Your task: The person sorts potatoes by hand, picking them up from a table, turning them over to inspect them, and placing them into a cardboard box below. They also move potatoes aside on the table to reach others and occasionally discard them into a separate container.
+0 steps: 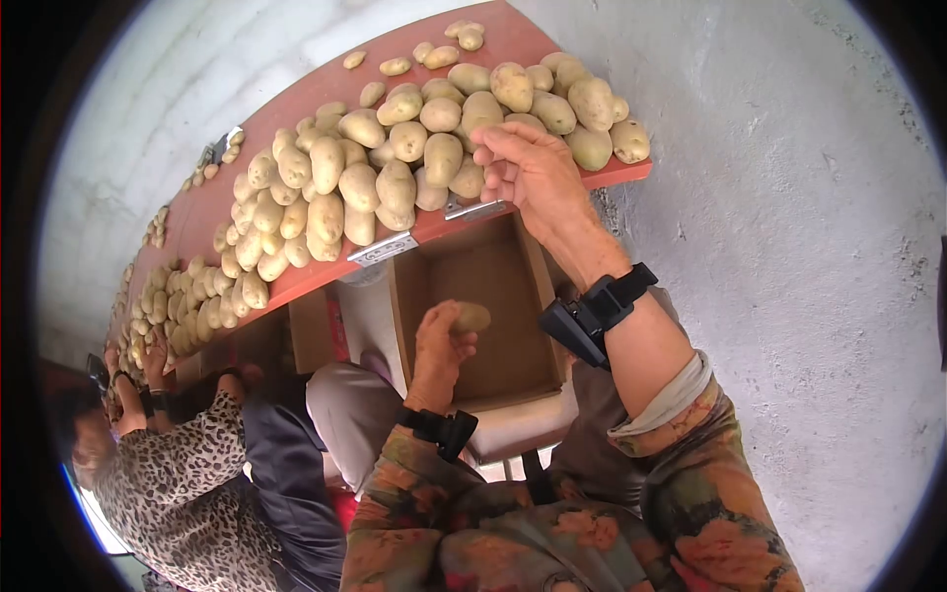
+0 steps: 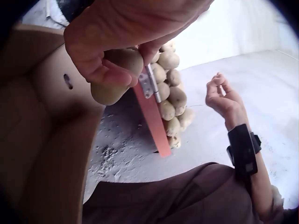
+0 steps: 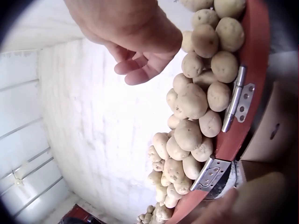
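The left hand (image 1: 437, 357) grips a single potato (image 1: 472, 317) over an open cardboard box (image 1: 498, 271). In the left wrist view, thumb and fingers of the left hand (image 2: 126, 39) wrap that potato (image 2: 108, 93) beside the box wall. The right hand (image 1: 541, 183) is above the near edge of the potato pile (image 1: 441, 158), its fingers loosely bent. From the right wrist view, no object shows in the right hand (image 3: 135, 42), and potatoes (image 3: 205, 41) lie close by it. The held potato (image 3: 261, 198) is blurred at that view's lower right.
Potatoes are heaped along a red tabletop (image 1: 306, 91) with metal hinges (image 1: 383, 249) on its near edge. A grey wall (image 1: 789, 247) stands to the right. At the lower left, another person in a leopard-print top (image 1: 187, 464) reaches to the potatoes.
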Tool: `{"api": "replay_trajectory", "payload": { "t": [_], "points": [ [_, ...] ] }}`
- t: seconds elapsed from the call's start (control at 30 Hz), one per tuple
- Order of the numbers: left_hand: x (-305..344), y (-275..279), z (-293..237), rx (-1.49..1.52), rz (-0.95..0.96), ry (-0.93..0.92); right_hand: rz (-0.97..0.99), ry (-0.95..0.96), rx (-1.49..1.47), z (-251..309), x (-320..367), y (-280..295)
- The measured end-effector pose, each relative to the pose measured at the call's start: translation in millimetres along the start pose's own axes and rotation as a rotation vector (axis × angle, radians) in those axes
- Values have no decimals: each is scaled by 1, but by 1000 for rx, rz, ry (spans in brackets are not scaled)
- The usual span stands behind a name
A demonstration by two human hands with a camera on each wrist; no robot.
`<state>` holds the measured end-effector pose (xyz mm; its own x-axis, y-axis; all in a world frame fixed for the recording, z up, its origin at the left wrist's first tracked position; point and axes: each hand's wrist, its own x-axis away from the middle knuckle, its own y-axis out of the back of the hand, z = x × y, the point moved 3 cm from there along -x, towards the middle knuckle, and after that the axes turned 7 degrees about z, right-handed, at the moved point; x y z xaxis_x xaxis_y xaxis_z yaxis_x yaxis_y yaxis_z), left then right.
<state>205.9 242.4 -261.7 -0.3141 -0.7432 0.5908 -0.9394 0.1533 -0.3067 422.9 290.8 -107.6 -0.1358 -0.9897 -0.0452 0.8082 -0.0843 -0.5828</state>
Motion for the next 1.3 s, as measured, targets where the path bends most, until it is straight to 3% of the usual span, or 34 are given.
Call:
{"api": "replay_trajectory", "payload": {
  "t": [0.27,0.33,0.53,0.6,0.93,1.13,1.2,1.3],
  "points": [
    [4,0,43,-53,-85,43,-10,23,-18,11,2,-8],
    [5,-8,29,-60,-146,13,-40,-18,-10,14,4,-9],
    [14,-37,-27,-253,92,-155,-19,-38,11,26,7,-13],
    [18,-50,-49,-300,127,-328,-16,-35,9,29,8,-14],
    [41,-88,-165,-589,148,-714,-29,-44,-8,39,12,-19],
    [35,-114,-254,-486,86,-904,-29,-22,-14,42,12,-22],
    [27,-116,-254,-411,67,-939,-36,-9,-28,43,13,-21],
    [-4,-119,-225,-761,-73,-995,-41,-8,-20,48,14,-18]
  ]
}}
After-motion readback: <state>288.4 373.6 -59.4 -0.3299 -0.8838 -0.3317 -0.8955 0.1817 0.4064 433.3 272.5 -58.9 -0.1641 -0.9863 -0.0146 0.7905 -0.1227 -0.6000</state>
